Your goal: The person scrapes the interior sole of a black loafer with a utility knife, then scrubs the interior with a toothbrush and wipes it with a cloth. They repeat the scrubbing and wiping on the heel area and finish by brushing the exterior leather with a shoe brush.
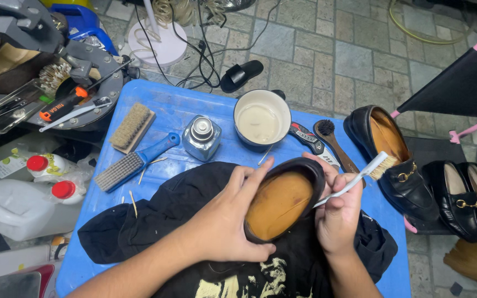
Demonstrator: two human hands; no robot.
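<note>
Two bare hands work over a black cloth [155,221] spread on a blue table [84,243]. Left hand [222,221] is wrapped around the side of a black shoe [282,201], fingers over its rim, palm against the near edge; grip closed on the shoe. Shoe lies sole up on the cloth, tan sole facing the camera, toe pointing away and right. Right hand [338,212] is just beside the shoe's right edge, fingers closed on the white handle of a small brush [360,177]; bristle end points up and right, clear of the sole.

Beyond the cloth, left to right: a blue-handled scrub brush [133,163], a wooden brush [132,127], a small metal can [201,138], a white bowl [261,120] of cloudy liquid, a utility knife [310,140], a round dauber brush [335,143]. Left of the table: white jugs with red caps [45,182].

Right of the table, on the floor: one black loafer [396,160] with a gold buckle, then a pair of black loafers [470,201]. Farther off, a black sandal [241,74] on grey paving stones [332,49], cables nearby.
</note>
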